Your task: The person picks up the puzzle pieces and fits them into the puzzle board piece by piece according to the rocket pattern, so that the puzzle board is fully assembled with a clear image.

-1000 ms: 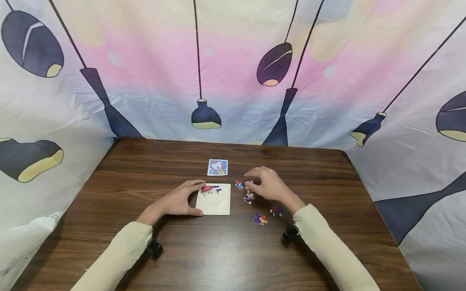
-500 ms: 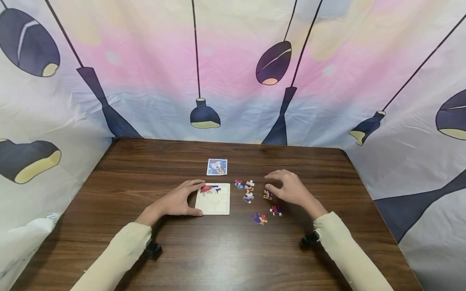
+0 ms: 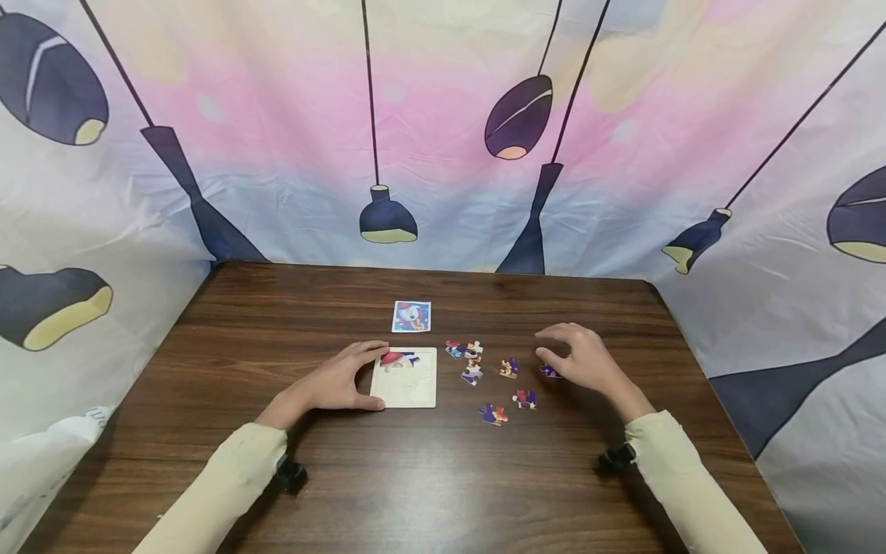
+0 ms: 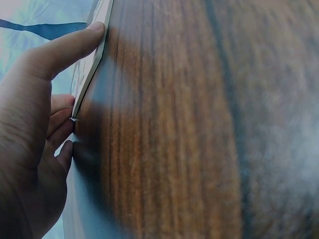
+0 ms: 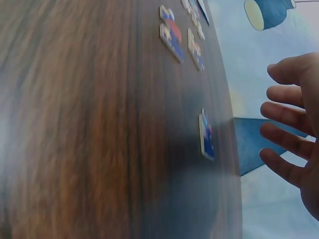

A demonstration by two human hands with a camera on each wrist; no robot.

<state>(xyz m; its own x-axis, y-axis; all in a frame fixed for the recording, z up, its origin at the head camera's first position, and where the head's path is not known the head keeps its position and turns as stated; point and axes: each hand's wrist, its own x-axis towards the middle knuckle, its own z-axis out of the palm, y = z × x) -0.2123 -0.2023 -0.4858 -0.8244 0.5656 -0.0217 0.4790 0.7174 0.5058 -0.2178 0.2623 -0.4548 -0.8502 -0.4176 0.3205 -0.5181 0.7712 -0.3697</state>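
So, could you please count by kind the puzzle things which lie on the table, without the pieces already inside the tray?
Loose puzzle pieces: 7
Puzzle tray: 1
Picture card: 1
Total: 9

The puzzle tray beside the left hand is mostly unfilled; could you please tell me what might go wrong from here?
The left hand holds the puzzle tray only at its left side, so pressing on the right could shift it. The piece nearest the right hand lies flat and thin, so it may slide instead of lifting.
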